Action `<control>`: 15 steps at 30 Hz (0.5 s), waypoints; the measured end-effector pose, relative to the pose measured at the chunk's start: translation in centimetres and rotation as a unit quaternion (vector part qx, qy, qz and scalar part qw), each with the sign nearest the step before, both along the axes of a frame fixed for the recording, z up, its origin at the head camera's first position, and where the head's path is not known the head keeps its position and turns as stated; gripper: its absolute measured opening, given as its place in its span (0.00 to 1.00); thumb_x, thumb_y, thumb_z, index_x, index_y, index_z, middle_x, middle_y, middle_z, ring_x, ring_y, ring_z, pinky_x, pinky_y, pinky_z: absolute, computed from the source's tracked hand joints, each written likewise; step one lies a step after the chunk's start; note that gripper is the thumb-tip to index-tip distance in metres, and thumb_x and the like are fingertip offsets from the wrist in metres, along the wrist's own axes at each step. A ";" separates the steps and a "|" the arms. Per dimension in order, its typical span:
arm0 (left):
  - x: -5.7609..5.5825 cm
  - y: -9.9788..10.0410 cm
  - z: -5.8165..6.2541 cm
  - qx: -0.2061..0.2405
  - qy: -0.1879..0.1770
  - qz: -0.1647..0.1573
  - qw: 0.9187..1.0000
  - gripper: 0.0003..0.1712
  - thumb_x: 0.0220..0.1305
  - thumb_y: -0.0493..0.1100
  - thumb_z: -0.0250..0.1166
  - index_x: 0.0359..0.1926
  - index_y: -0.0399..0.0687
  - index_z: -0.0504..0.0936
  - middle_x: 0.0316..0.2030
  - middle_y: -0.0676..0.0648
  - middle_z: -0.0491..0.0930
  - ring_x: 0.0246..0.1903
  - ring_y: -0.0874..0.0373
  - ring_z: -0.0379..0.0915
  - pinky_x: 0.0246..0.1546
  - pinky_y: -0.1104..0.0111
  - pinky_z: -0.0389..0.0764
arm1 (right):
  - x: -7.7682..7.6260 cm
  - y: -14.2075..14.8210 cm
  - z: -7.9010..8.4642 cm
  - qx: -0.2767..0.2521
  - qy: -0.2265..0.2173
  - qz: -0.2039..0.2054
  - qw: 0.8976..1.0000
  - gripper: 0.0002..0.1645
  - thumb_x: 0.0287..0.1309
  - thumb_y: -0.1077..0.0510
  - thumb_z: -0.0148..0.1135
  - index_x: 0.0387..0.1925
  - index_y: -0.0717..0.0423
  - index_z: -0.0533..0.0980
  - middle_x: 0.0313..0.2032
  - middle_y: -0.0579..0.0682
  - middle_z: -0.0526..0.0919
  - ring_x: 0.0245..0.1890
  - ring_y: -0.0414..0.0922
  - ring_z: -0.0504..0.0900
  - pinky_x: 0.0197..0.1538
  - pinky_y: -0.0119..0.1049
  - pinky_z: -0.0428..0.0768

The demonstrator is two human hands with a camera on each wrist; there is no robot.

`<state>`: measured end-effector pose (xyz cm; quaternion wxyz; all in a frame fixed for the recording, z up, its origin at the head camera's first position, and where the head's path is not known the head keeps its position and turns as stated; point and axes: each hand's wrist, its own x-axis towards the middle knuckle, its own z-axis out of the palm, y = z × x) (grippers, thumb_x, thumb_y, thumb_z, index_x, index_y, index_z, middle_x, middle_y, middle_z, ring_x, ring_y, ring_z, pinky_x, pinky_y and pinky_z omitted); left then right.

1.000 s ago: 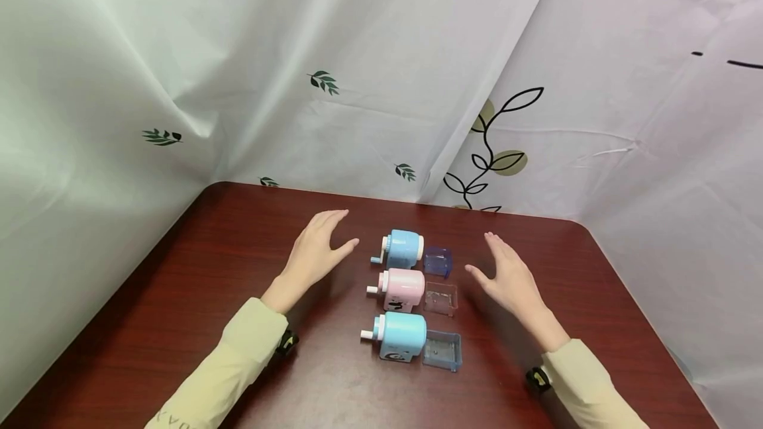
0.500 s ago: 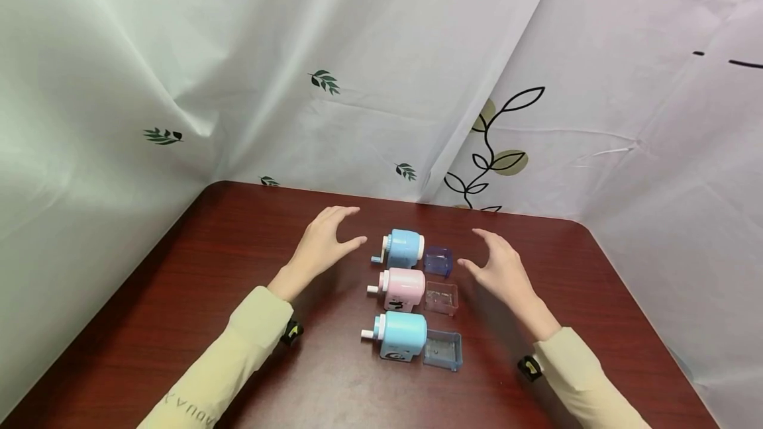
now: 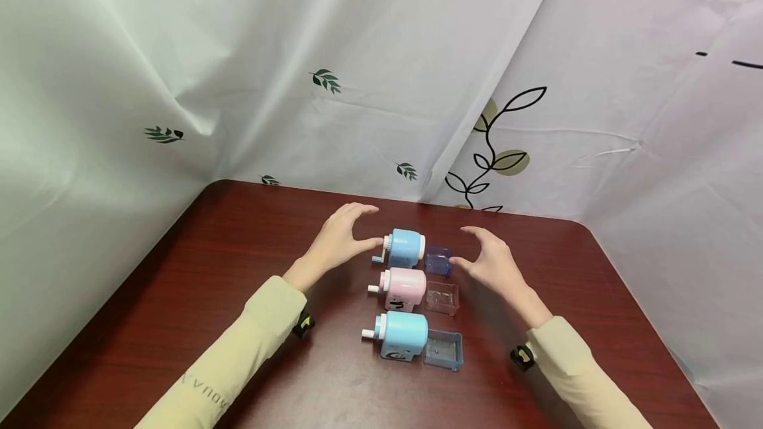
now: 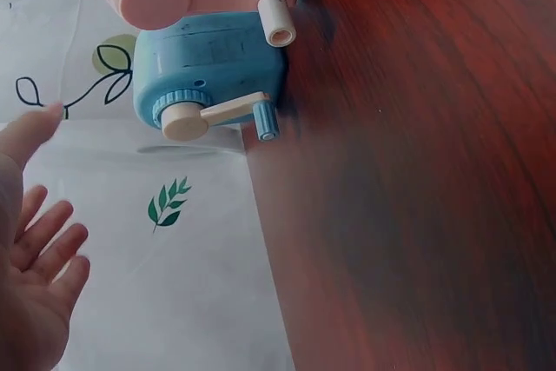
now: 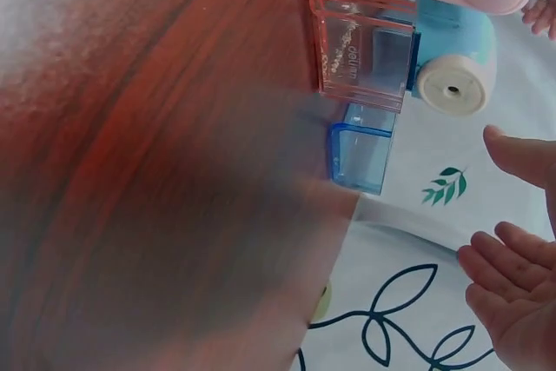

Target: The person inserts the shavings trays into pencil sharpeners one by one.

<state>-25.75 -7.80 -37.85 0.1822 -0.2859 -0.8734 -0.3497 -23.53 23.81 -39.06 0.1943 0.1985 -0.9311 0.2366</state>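
Three crank pencil sharpeners stand in a column: a blue one at the back, a pink one in the middle and a light-blue one in front. My left hand is beside the back sharpener, thumb tip close to its crank, thumb and fingers spread. On the other side my right hand holds nothing; its thumb tip overlaps the edge of the dark-blue shavings drawer in the head view. A clear pinkish drawer with shavings lies beside the pink sharpener.
A grey-blue drawer with bits inside lies right of the front sharpener. The sharpeners stand on a dark red-brown wooden table. White cloth with printed leaves hangs behind the table and at its sides.
Both hands have moved inward toward the back blue sharpener, the left one rightward and the right one leftward. The sharpeners and drawers have stayed in place.
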 end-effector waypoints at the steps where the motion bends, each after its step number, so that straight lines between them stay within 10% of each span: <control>1: -0.1 0.1 0.0 -0.001 -0.010 -0.006 1.000 0.34 0.48 0.54 0.69 0.56 0.48 0.72 0.52 0.49 0.73 0.53 0.57 0.64 0.53 0.56 0.68 | -0.1 0.0 0.0 0.001 -0.002 0.002 1.000 0.41 0.36 0.50 0.74 0.53 0.60 0.70 0.49 0.59 0.77 0.49 0.54 0.73 0.50 0.52 0.72; 15: -1.4 0.7 -0.7 -0.024 -0.077 -0.070 0.994 0.36 0.49 0.56 0.68 0.59 0.52 0.69 0.54 0.51 0.70 0.55 0.57 0.61 0.56 0.55 0.65 | -0.6 -0.3 -0.2 0.009 -0.030 0.019 0.999 0.39 0.37 0.49 0.73 0.52 0.59 0.71 0.48 0.59 0.78 0.43 0.52 0.77 0.46 0.50 0.74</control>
